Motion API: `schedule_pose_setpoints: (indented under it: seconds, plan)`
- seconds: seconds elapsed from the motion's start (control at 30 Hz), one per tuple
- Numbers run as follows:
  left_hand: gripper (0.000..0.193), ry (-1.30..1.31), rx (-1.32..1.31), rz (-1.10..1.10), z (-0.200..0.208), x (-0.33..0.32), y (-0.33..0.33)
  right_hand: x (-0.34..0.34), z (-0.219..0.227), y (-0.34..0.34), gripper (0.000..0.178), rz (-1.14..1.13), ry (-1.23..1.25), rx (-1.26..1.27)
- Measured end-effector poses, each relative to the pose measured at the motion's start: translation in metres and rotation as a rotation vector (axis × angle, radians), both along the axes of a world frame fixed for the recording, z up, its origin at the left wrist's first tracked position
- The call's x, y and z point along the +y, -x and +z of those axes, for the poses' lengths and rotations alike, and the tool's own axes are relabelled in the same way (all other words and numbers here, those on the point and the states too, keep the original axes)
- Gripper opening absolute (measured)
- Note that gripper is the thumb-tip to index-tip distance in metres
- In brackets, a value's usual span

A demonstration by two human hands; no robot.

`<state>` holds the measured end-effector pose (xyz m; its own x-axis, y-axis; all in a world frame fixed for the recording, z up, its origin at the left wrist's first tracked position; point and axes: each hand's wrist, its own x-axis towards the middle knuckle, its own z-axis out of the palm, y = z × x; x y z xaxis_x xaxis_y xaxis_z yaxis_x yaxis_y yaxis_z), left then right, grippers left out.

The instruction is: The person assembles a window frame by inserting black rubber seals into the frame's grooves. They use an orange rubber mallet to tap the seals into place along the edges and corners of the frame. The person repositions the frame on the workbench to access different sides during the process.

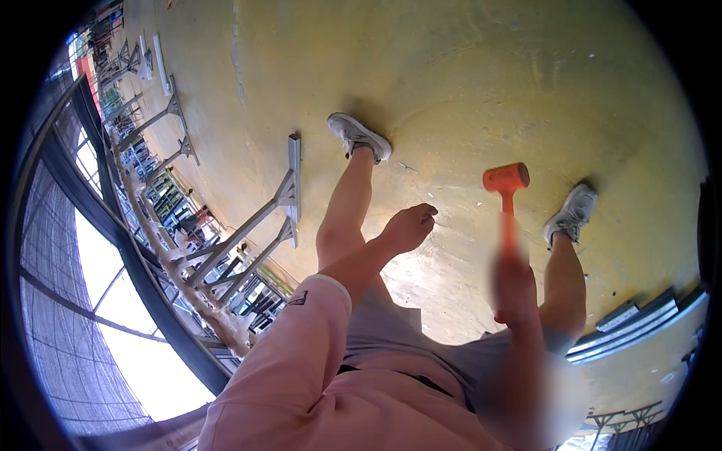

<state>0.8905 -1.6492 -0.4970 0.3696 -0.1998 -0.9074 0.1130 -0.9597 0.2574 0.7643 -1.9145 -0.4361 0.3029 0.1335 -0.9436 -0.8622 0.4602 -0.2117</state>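
An orange mallet (507,179) stands out at right of centre, its head away from me and its handle running back toward my body. My right hand (516,289) is wrapped round the lower handle; a blurred patch covers part of the grip. My left hand (410,228) hangs in front of me over the floor, its fingers loosely curled in. Nothing shows between those fingers, and it touches no object. The left hand is nearest to my left leg, apart from the mallet.
I stand with legs apart on a yellowish floor (451,68). A grey metal stand (294,180) is at my left, with another metal frame (174,105) beyond it. Long metal bars (628,323) lie at right. Shelving with many parts (259,301) lines the left side.
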Motion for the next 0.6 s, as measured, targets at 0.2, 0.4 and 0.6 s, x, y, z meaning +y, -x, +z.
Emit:
schedule_pose_setpoints:
  seconds: [0.2,0.4,0.6]
  plan:
    - [0.028,0.029,-0.149,0.316,-0.04,0.16,-0.135,0.104,-0.083,-0.098,0.02,0.269,-0.089,0.372]
    - [0.026,0.201,-0.316,0.676,0.058,0.314,-0.28,0.238,-0.071,-0.176,0.028,0.631,0.085,0.437]
    - [0.029,0.073,-0.515,0.88,0.117,0.443,-0.35,0.345,0.057,-0.385,0.03,0.99,0.129,0.167]
